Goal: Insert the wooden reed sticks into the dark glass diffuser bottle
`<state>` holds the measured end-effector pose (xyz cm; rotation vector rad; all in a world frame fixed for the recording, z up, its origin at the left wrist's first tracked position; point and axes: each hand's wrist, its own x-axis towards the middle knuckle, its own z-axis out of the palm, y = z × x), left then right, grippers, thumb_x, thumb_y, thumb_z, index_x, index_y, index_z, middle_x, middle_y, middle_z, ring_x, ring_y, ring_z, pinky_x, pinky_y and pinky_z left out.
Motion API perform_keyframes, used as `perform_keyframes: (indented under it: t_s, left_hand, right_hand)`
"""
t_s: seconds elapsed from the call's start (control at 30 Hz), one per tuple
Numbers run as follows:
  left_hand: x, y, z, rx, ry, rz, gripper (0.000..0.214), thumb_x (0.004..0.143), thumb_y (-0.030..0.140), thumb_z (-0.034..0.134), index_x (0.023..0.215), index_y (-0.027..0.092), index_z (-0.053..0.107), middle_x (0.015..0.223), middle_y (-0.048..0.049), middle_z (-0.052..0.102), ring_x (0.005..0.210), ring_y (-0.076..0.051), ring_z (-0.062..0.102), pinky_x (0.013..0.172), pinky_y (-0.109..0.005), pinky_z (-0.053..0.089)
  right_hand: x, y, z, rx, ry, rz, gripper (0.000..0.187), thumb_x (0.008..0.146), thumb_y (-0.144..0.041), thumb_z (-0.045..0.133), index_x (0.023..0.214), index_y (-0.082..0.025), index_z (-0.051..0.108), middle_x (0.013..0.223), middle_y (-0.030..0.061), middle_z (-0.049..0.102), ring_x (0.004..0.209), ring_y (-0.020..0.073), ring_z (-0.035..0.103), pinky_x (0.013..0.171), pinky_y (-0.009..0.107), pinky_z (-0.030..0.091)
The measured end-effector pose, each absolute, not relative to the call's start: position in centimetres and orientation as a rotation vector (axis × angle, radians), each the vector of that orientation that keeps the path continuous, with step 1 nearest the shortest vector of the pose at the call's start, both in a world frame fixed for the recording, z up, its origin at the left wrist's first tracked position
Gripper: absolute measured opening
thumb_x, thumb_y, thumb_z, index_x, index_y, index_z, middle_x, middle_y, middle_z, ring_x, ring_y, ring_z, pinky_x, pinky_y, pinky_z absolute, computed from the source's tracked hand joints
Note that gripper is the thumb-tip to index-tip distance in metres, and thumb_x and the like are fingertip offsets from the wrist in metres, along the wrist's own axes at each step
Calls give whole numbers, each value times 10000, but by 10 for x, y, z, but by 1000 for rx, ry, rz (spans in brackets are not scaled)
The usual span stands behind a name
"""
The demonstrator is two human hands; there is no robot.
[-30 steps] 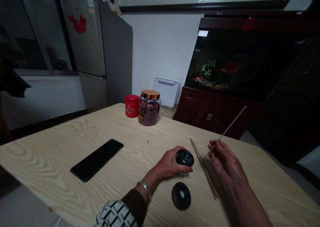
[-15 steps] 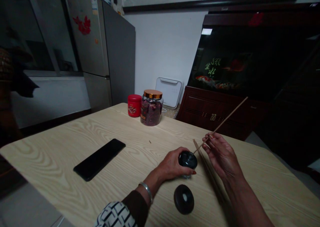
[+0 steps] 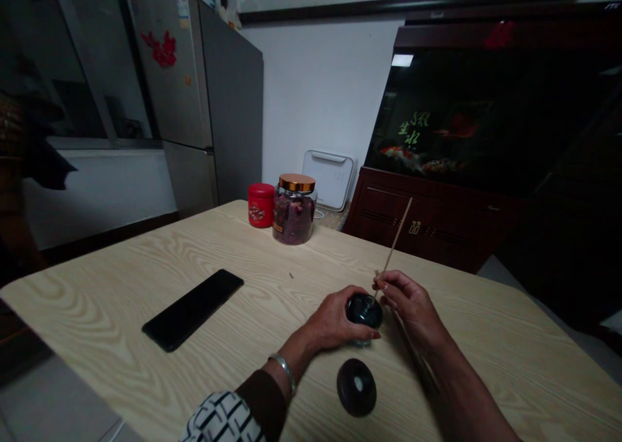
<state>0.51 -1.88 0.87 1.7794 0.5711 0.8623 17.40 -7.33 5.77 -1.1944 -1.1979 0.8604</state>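
Note:
My left hand (image 3: 335,319) is closed around a small dark glass jar (image 3: 362,311) on the table. Between thumb and fingertips, my right hand (image 3: 413,306) pinches a thin wooden stick (image 3: 399,234). The stick leans up and away, its lower end at the jar's top; how deep it goes I cannot tell. More thin sticks (image 3: 418,358) lie under my right hand and forearm, partly hidden. Nearer to me, a round dark lid (image 3: 356,387) with a pale spot in its middle lies on the wood.
A black phone (image 3: 194,309) lies at the left on the light wooden table (image 3: 111,286). At the far edge stand a red canister (image 3: 261,205) and a glass jar of dried flowers (image 3: 293,218). A tiny stick fragment (image 3: 291,275) lies mid-table. Beyond are a fridge and a fish tank.
My right hand has moved left and closer to the jar. The stick now stands steeper, with its lower end at the jar's top. My left hand and the jar are nearly unmoved.

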Motion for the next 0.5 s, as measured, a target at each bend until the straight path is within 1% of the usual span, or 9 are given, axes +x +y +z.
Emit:
perform_keyframes:
  t_s: [0.17,0.3,0.4,0.43,0.5]
  left_hand:
    - [7,-18,4,1768,565,858,670,559,332,878,1156,194,607,980,-40,669,896,-199,612,795,-290,472]
    - [7,-18,5,1774,568,854,664,558,341,875,1149,199,610,964,-35,665,883,-195,608,776,-285,470]
    - [6,-18,8,1765,584,839,675,551,350,877,1149,194,604,948,-31,664,862,-187,604,752,-276,468]
    - [6,-18,8,1763,588,835,677,547,350,878,1146,193,604,943,-30,664,859,-185,602,746,-273,466]
    - [6,-19,9,1766,595,834,679,536,350,882,1137,193,607,936,-28,661,856,-182,597,741,-269,463]
  right_hand:
    - [175,-76,63,-1276,-1435,841,197,807,-380,665,839,-186,655,847,25,626,811,174,556,738,295,444]
    - [185,-82,73,-1360,-1568,859,238,830,-404,618,931,-189,646,909,41,650,880,206,583,785,325,453]
    - [212,-84,72,-1528,-1607,748,281,844,-434,565,976,-196,633,902,42,650,829,199,593,702,302,450]
    - [224,-83,68,-1604,-1614,676,278,845,-438,544,951,-196,631,865,39,647,781,193,591,663,295,440]
    - [246,-81,58,-1772,-1641,488,243,836,-419,522,858,-199,623,797,36,646,717,188,586,640,295,424]
